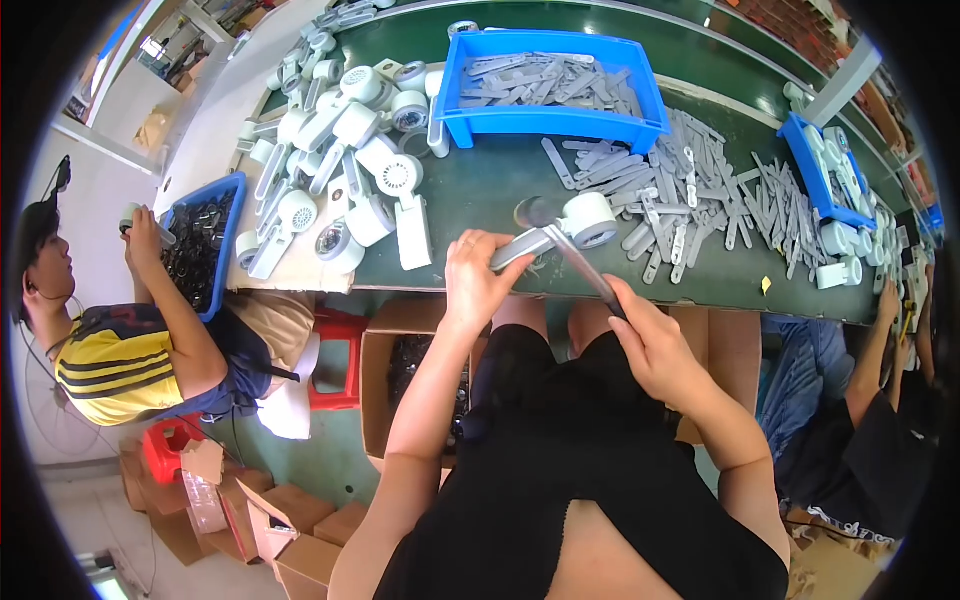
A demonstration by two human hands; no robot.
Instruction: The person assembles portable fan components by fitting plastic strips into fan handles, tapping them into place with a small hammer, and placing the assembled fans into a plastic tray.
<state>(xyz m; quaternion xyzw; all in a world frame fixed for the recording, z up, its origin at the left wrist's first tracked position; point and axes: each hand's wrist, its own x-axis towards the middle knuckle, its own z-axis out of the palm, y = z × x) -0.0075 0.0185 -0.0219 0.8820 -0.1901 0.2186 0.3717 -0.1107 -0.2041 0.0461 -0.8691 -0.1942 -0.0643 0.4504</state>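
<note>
Your left hand is pinched round the device by its handle, over the table near its front edge; your right hand wraps the hammer grip. Device looks light, stiff, smooth plastic, probably crackable. Best hold: handle, clear of the hammer head.

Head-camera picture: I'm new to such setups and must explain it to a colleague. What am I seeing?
There is no robot here, just a person's two bare hands, seen from a wide fisheye camera worn on their head, so straight edges bend. The left hand holds a white-and-grey piece with a round end; the right hand grips a hammer. On the green table, similar pieces are heaped at left, and loose grey strips lie to the right, with more in a blue tray.
</note>
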